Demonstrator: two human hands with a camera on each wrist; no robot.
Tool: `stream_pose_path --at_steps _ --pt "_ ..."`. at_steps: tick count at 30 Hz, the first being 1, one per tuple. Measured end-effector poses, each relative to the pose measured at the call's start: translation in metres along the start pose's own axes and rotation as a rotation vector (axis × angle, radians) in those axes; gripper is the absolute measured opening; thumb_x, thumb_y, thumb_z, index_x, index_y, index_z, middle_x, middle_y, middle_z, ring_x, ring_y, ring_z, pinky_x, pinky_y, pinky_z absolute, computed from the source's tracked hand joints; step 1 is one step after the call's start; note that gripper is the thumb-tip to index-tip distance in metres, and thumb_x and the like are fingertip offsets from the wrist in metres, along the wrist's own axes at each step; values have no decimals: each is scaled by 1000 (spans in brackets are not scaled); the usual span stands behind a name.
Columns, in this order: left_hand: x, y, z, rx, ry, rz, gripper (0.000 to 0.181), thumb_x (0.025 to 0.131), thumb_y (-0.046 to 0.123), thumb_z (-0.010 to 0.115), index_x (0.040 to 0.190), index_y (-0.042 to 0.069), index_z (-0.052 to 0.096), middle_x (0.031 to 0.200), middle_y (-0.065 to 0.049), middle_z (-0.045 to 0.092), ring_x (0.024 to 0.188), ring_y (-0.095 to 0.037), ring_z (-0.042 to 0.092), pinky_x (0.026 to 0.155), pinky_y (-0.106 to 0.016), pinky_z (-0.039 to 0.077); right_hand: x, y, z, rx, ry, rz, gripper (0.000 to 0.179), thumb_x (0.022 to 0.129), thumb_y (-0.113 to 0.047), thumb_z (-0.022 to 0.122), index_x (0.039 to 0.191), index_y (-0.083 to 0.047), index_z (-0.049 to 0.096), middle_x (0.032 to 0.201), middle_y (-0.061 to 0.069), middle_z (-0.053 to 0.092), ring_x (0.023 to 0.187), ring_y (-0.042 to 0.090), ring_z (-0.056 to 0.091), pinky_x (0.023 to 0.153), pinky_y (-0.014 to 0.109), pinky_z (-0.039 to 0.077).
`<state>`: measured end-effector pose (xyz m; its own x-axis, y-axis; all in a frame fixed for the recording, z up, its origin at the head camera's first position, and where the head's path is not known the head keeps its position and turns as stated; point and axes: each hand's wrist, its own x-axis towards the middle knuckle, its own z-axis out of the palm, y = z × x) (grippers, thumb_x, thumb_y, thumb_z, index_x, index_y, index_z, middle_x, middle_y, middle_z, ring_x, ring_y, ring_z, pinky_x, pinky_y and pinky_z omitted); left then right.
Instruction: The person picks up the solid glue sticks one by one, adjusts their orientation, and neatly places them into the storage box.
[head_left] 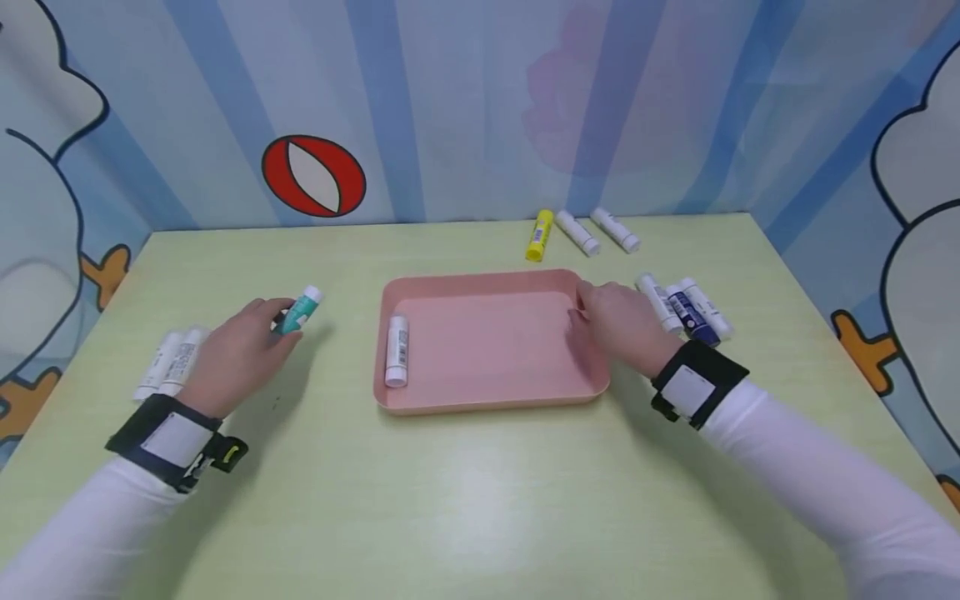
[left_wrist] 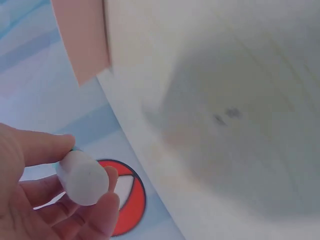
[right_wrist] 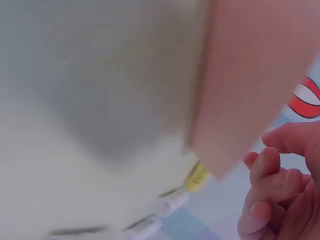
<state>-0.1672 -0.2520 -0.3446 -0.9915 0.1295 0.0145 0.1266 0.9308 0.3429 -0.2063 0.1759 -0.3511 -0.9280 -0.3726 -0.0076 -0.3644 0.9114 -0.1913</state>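
Note:
My left hand (head_left: 243,350) pinches a teal glue stick (head_left: 300,310) with a white end, tilted and raised left of the pink tray (head_left: 487,406). In the left wrist view the white end of this glue stick (left_wrist: 87,180) faces the camera, between thumb and fingers. My right hand (head_left: 626,321) is over the tray's right end. In the right wrist view the right hand (right_wrist: 285,185) has loosely bent fingers with nothing between them. One white glue stick (head_left: 397,350) lies inside the tray near its left wall.
Two white glue sticks (head_left: 171,360) lie beside my left hand. Behind the tray are a yellow glue stick (head_left: 539,236) and two white tubes (head_left: 596,231). Right of the tray, a dark blue glue stick (head_left: 692,315) lies between two white ones. A printed backdrop (head_left: 465,108) borders the table.

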Motion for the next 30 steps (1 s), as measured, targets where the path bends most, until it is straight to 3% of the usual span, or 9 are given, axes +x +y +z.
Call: stream_pose_path --at_steps 4,10,20,27,30 --pt "4 23 0 2 4 41 49 85 25 61 127 4 46 107 -16 52 81 -25 49 67 -39 46 4 -10 -13 -2 54 -26 19 90 -25 52 93 -7 52 68 3 52 57 17 48 52 28 41" --pt "12 54 4 -16 5 128 44 84 25 63 123 8 52 102 -9 54 79 -21 49 67 -35 46 10 -30 -25 15 63 -46 25 90 -29 52 103 -7 52 72 2 53 60 16 49 52 28 41" --pt "23 98 9 -43 0 277 45 83 26 64 125 15 53 104 -4 58 82 -17 53 65 -32 46 13 -58 -23 101 125 -160 44 88 -30 56 123 -6 44 110 9 56 88 18 57 67 31 46" --pt "24 115 15 -86 21 370 43 81 27 67 122 22 55 111 0 59 86 -13 57 68 -30 47 16 -75 -16 12 143 -288 56 86 -38 58 131 -11 39 111 4 55 62 10 52 54 25 40" --pt "24 119 16 -73 39 405 43 80 27 67 121 22 56 112 1 59 82 -11 57 66 -27 47 16 -80 -14 32 135 -343 59 85 -38 59 134 -13 37 111 3 54 59 7 49 53 22 40"
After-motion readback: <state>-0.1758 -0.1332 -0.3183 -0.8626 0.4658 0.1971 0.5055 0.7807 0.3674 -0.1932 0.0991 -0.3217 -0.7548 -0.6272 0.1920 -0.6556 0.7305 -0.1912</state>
